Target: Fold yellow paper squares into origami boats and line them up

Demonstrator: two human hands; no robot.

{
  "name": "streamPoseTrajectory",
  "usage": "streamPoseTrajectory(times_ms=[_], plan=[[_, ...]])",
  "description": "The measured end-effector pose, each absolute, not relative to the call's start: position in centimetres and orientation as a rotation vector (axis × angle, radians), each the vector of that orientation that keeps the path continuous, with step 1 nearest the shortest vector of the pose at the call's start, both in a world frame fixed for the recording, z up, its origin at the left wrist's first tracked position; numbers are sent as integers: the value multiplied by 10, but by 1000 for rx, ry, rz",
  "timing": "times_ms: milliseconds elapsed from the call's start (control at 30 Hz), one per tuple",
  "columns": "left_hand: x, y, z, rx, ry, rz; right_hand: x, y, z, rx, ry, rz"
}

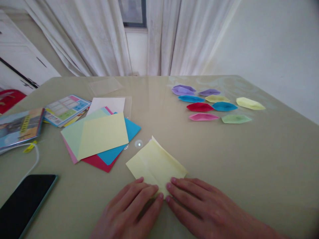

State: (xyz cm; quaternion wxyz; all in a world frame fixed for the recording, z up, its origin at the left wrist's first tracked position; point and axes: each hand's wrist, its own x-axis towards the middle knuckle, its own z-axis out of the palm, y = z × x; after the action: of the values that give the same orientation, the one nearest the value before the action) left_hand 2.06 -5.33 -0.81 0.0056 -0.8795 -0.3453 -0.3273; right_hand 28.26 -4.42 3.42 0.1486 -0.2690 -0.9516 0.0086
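Partly, fingers [188, 186] hide the folded yellow paper [157, 161].

At lower centre, the left hand [129, 209] and right hand [201, 205] hide the near edges of a folded pale-yellow paper [156, 162], while the frame's bottom edge crops both arms. At lower left, a phone [27, 202] runs out of the frame; above it, a booklet [20, 127] and a white cable [37, 154] are cut off at the left edge. A red object [10, 99], cropped at far left, is too blurred to identify. Left of centre, a yellow sheet [104, 134] covers much of the blue sheet [133, 129] and red sheet [99, 162]. Fine print on a colourful card [67, 109] is illegible.
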Motion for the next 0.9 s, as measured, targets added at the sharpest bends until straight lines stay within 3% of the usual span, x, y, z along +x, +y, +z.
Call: streamPoseTrajectory(times_ms=[267,900], plan=[[12,-50,10,-2916,-1048,-859,286,-42,34,-797,-2736,86],[16,-62,-5,-2857,-1046,-745,285,-46,34,-816,-2689,131]])
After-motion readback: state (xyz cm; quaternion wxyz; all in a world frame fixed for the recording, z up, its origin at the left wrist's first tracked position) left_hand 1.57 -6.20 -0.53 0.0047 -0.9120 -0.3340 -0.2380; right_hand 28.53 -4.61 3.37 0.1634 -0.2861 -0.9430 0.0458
